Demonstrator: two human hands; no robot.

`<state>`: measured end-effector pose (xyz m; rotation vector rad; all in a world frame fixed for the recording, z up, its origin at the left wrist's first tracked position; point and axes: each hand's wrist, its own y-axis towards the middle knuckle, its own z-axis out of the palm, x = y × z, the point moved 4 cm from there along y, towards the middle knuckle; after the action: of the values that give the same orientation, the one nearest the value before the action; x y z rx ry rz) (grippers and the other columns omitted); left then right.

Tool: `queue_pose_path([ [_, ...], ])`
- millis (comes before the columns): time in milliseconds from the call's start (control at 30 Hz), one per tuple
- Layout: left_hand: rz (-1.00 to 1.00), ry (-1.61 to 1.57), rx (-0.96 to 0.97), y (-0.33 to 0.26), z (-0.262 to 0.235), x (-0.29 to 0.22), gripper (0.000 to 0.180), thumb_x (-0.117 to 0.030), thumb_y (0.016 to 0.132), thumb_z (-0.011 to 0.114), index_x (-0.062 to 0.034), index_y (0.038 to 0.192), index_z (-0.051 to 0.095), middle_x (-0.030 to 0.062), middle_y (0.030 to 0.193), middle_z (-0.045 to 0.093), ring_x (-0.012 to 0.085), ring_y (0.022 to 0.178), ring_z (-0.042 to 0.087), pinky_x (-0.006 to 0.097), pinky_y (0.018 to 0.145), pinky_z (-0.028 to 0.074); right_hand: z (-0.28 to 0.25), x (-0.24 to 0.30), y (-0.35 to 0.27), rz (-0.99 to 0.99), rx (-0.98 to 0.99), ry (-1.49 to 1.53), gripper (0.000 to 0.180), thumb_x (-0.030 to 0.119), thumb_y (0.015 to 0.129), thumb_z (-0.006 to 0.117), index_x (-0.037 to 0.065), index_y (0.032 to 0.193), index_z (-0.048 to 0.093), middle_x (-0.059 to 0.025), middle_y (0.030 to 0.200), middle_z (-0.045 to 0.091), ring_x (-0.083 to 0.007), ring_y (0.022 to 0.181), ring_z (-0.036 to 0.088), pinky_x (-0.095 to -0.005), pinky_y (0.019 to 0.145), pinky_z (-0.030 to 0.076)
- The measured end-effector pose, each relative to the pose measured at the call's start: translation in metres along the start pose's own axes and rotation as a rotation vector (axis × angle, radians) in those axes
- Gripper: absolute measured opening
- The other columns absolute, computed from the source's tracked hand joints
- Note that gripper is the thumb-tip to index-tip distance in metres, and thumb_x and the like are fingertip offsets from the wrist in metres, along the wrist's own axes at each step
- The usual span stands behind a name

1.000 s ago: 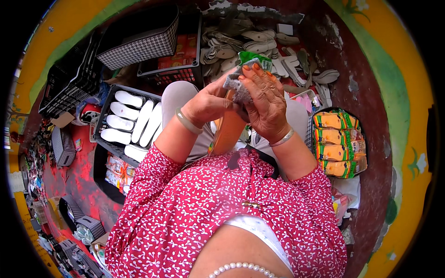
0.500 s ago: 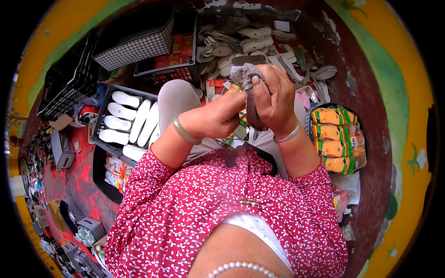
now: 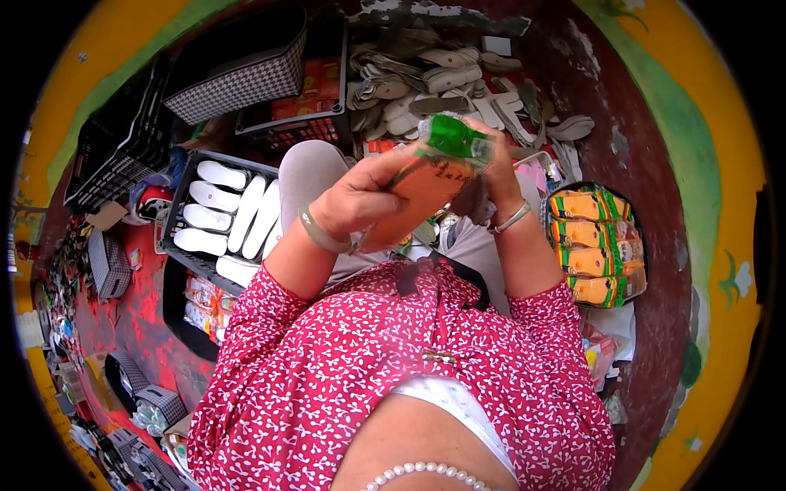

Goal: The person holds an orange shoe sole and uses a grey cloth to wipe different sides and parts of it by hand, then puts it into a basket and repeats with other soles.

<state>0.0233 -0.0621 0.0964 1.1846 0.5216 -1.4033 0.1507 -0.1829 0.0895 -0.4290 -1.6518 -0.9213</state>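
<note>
My left hand is closed on the lower side of a long orange packet with a green clear-plastic end, held tilted over my lap. It resembles the packets in the basket at the right. At the packet's green end is my right hand, curled, its fingers mostly hidden behind the plastic and slightly blurred. A dark grey patch shows below the packet beside the right palm; I cannot tell whether that hand grips it.
White insoles lie in a black crate at the left. A basket of orange-and-green packets stands at the right. Loose insoles are heaped ahead, beside a black crate of red packs and a houndstooth bin.
The orange packet has swung up into view in my left hand, its green end now before my right hand. The grey fuzzy piece both hands were folding is mostly hidden.
</note>
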Motion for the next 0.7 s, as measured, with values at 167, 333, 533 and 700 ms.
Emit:
queue_pose_path([
  [167, 0.084, -0.275, -0.211, 0.005, -0.013, -0.011, 0.074, 0.007, 0.060, 0.046, 0.0022, 0.133, 0.035, 0.0155, 0.124, 0.051, 0.0262, 0.115, 0.050, 0.036, 0.100, 0.037, -0.026, -0.008, -0.004, 0.167, -0.409, 0.436, 0.028, 0.022, 0.094, 0.046, -0.002, 0.104, 0.058, -0.0081, 0.087, 0.064, -0.0155, 0.077, 0.062, -0.0267, 0.068, 0.051],
  [333, 0.120, -0.296, -0.255, 0.010, -0.021, -0.010, 0.069, 0.004, 0.065, 0.051, 0.0016, 0.132, 0.035, 0.0151, 0.119, 0.054, 0.0244, 0.108, 0.055, 0.035, 0.095, 0.041, -0.025, 0.042, -0.008, -0.121, -0.327, 0.283, 0.034, 0.027, 0.093, 0.050, 0.003, 0.116, 0.054, -0.0096, 0.096, 0.064, -0.0173, 0.077, 0.063, -0.0275, 0.066, 0.052],
  [533, -0.066, -0.313, -0.185, 0.012, -0.009, 0.001, 0.070, 0.006, 0.068, 0.051, 0.0007, 0.135, 0.032, 0.0114, 0.122, 0.052, 0.0206, 0.112, 0.051, 0.031, 0.096, 0.039, 0.025, 0.052, -0.009, -0.817, -0.227, -0.890, 0.028, 0.018, 0.094, 0.047, 0.004, 0.119, 0.052, -0.0092, 0.090, 0.064, -0.0078, 0.074, 0.059, -0.0226, 0.058, 0.045],
  [700, -0.079, -0.207, -0.123, 0.010, -0.007, -0.004, 0.074, 0.007, 0.067, 0.051, 0.0006, 0.138, 0.029, 0.0114, 0.127, 0.048, 0.0208, 0.116, 0.048, 0.032, 0.099, 0.035, 0.030, 0.041, -0.012, -0.269, -0.220, -0.151, 0.025, 0.020, 0.096, 0.044, 0.002, 0.110, 0.054, -0.0047, 0.073, 0.059, -0.0073, 0.066, 0.053, -0.0235, 0.060, 0.043],
])
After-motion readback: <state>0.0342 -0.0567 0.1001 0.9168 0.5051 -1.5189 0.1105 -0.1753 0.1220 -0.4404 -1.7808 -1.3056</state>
